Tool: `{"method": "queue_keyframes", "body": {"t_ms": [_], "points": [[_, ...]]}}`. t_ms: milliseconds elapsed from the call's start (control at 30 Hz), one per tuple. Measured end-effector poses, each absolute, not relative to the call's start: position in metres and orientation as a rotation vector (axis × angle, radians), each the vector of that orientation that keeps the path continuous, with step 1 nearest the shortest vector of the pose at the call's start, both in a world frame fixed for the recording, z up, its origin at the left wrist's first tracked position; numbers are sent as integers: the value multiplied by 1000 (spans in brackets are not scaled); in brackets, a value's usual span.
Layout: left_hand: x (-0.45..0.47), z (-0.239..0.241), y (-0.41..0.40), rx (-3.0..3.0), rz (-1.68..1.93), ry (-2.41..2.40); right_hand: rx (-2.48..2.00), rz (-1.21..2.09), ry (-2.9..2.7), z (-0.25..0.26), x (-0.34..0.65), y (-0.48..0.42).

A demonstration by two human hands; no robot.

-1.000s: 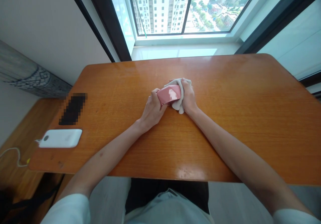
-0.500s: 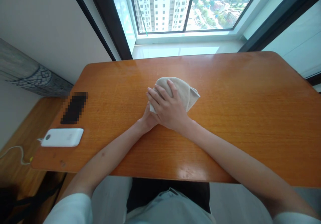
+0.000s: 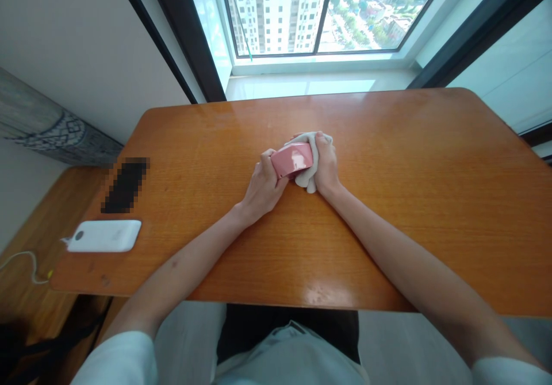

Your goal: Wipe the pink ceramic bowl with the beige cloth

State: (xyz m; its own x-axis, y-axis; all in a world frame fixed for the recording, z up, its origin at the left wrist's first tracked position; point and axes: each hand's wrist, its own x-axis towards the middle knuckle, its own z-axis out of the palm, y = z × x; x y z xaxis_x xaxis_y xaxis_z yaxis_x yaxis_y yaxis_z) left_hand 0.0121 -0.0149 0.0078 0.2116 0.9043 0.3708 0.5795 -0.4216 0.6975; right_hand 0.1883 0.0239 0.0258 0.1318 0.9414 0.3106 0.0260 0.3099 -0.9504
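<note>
Head view, looking down over a wooden table (image 3: 388, 212) set against a window.

Pink bowl (image 3: 293, 160) held near table centre, tipped on its side, outer wall facing up toward camera, long axis running left to right between the two hands. Appears raised slightly off the tabletop or resting on the cloth; cannot tell which.

Left hand (image 3: 263, 187) clamped on bowl's left end, fingers curled around the rim side. Right hand (image 3: 324, 164) at bowl's right end, closed on a beige cloth (image 3: 309, 179) bunched against the bowl; cloth wraps over top edge and hangs below. Hands close together, bowl the only thing between them, both equally near.

Off to the left, well apart from hands: white power bank (image 3: 104, 236) with cable trailing off the edge, and a dark blurred-out flat item (image 3: 126, 185) just beyond it.
</note>
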Motion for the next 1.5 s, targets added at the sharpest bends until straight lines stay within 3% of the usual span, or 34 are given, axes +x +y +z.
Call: {"method": "queue_keyframes", "body": {"t_ms": [267,400,533,667,900,1067,1200,1400,1500], "points": [[13,3,-15,2336,815,1423,-1311,206,-1900,88,192,3],[11,2,-13,2303,921,1359,-1358,-109,-2153,92,182,-9],[10,5,-12,2240,1060,1315,-1364,-192,-2216,89,172,-13],[11,11,-14,2239,1003,1385,-1307,-15,-2150,90,176,-6],[11,8,-14,2184,1014,1415,-1039,909,-1426,49,198,26],[9,7,-13,2132,1048,1408,-1076,1036,-1153,20,200,39],[8,7,-14,2098,1053,1430,-1123,822,-1431,48,194,24],[9,-4,-11,2240,1016,1387,-1231,-111,-2223,85,164,-22],[10,-14,-8,2238,1009,1397,-1215,-362,-2418,83,148,-37]]}}
